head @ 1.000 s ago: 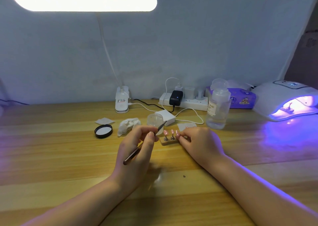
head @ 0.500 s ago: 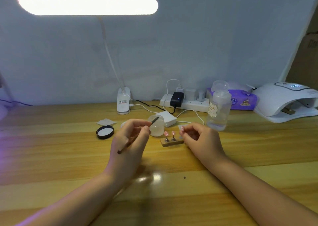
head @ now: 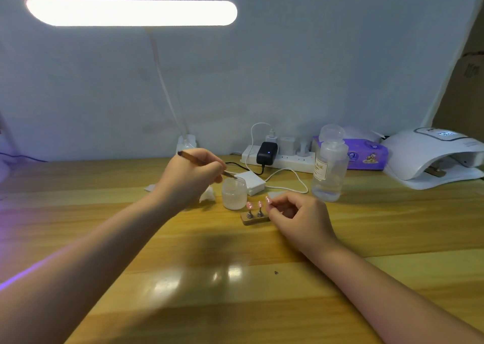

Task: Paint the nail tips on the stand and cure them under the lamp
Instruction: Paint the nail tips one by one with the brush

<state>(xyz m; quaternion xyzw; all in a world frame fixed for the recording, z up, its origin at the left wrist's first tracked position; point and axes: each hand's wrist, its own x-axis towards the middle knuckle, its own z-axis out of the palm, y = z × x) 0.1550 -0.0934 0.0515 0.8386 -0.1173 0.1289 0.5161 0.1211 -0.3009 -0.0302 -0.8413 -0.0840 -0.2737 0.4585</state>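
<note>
Pinching between thumb and fingers of the left hand (head: 191,176) is a slim brown brush (head: 201,162), its tip lowered to the mouth of a small frosted jar (head: 234,193) standing just left of the stand. Curled fingers of the right hand (head: 298,218) are closed on one pink nail tip (head: 267,199) by its post, at the right end of the wooden stand (head: 255,219). Two further pink nail tips (head: 249,205) are seen upright on metal posts in the stand, which is set on the wooden desk (head: 235,304) between the two hands. Behind the jar a white adapter box (head: 250,181) with its cable is noted; further back, a power strip (head: 282,158). A clear pump bottle (head: 328,165) is placed to the right, a purple tissue pack (head: 366,155) behind it. At far right the white curing lamp (head: 432,155) is found, a small holder lying in its opening. A lit desk lamp (head: 131,12) is mounted overhead.
</note>
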